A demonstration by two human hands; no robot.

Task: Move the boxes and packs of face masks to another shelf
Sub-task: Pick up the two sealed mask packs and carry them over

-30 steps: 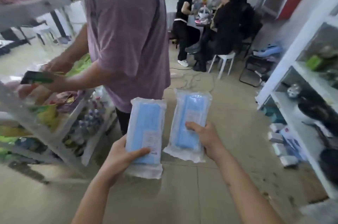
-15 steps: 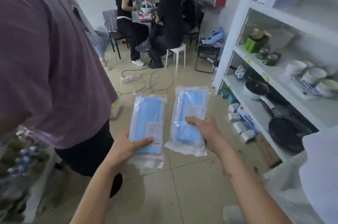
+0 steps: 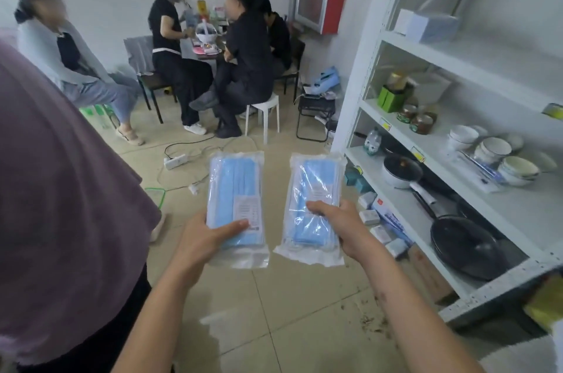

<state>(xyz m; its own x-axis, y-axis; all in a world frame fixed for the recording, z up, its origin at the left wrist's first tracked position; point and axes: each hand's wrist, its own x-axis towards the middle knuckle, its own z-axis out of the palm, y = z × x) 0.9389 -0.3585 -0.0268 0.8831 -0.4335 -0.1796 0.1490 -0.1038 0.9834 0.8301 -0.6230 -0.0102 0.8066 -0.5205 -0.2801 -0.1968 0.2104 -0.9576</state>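
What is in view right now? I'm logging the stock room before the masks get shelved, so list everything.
face mask packs: two, blue in clear wrap, one in each hand
white shelving unit: one, right side
frying pan: one, black, low shelf
lidded pot: one, white, same shelf
bowls: several, white, middle shelf
jars: a few, middle shelf
small boxes: several, white, floor under the shelving
power strip: one, white, floor
white stool: one, by seated people
purple shirt: one, bystander at left
left hand: grips left pack
right hand: grips right pack
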